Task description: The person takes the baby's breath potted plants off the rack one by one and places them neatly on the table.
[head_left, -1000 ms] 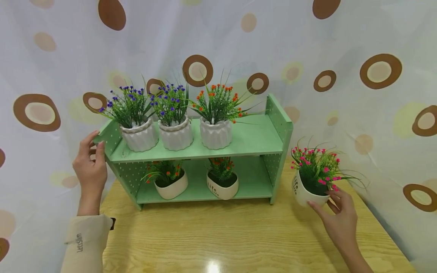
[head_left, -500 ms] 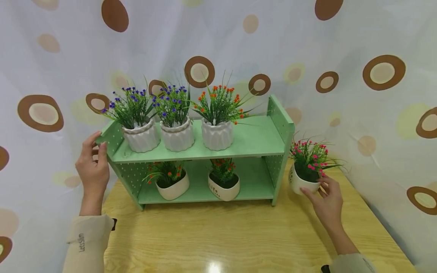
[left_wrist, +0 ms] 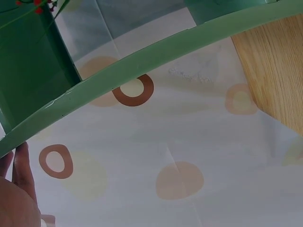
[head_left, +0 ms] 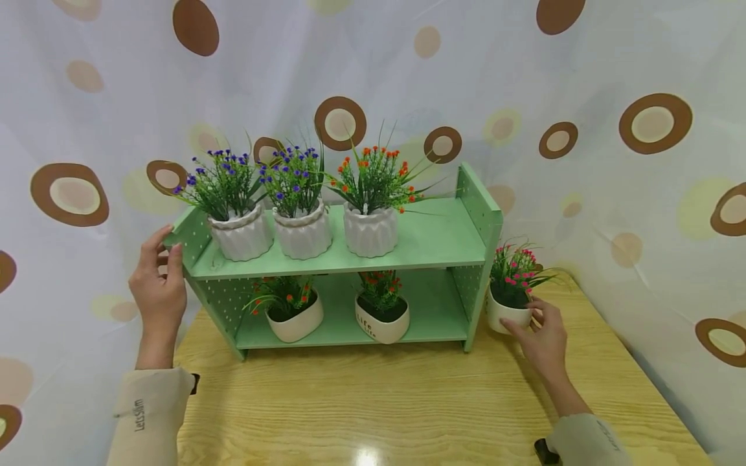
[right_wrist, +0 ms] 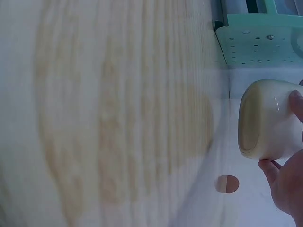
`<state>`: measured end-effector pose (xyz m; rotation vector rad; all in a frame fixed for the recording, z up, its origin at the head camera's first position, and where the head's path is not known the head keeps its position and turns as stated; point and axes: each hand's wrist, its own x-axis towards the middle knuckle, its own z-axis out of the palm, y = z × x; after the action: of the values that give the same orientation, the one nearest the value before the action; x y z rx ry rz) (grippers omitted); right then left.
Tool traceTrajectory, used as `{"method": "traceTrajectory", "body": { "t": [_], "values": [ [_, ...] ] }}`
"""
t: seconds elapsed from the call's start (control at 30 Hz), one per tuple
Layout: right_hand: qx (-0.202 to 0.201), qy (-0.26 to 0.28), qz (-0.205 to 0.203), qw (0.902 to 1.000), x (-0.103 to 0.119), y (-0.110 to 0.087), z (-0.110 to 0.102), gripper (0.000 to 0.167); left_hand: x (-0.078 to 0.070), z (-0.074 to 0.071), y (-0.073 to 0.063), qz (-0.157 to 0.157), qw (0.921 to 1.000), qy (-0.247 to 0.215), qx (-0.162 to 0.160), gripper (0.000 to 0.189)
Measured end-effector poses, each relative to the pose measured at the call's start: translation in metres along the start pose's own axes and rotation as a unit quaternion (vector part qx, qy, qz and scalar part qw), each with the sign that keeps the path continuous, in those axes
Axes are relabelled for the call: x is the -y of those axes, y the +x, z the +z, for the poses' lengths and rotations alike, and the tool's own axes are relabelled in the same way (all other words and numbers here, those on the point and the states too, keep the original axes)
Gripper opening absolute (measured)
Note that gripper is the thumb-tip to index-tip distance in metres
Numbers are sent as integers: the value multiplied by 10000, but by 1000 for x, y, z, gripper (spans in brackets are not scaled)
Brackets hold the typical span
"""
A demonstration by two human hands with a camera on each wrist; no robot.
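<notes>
You have brought the cream pot leftward, and it is now just beside the right side panel of the green rack, on the outer side. Your right grip is narrowed on it, thumb and fingers holding its rim and near wall. The right wrist view shows the pot's underside, so it appears to be off the tabletop. For the work, I judge this pot unfinished: it hangs in your fingers outside the rack rather than resting anywhere.

Your left grip has stayed where it was, pinching the top of the left side panel, probably to steady the rack.

The pot in your right grip carries pink flowers, leaning up and away from your fingers. Left of that grip and higher, the upper shelf bears three white pots: the one nearest your left grip and the middle one hold purple flowers, the third orange ones. On the lower shelf, between your two grips, two oval planters hold orange-red flowers.
</notes>
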<state>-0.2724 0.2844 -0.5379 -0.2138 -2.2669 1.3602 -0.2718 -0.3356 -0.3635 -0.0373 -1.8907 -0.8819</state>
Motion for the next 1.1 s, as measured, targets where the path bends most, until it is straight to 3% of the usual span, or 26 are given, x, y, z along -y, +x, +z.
{"method": "traceTrajectory", "body": {
  "t": [0.4, 0.67, 0.93, 1.1],
  "values": [
    [121, 44, 181, 9998, -10, 4, 3, 60, 0, 3, -1, -33, 10000, -39, 53, 37],
    [241, 206, 548, 9980, -13, 6, 2, 83, -1, 4, -3, 18, 10000, -54, 25, 37],
    [866, 459, 1022, 9899, -13, 7, -1, 96, -3, 6, -3, 8, 10000, -16, 14, 37],
    [1072, 602, 1002, 9873, -12, 7, 8, 97, -5, 1, -3, -38, 10000, 46, -51, 36]
  ]
}}
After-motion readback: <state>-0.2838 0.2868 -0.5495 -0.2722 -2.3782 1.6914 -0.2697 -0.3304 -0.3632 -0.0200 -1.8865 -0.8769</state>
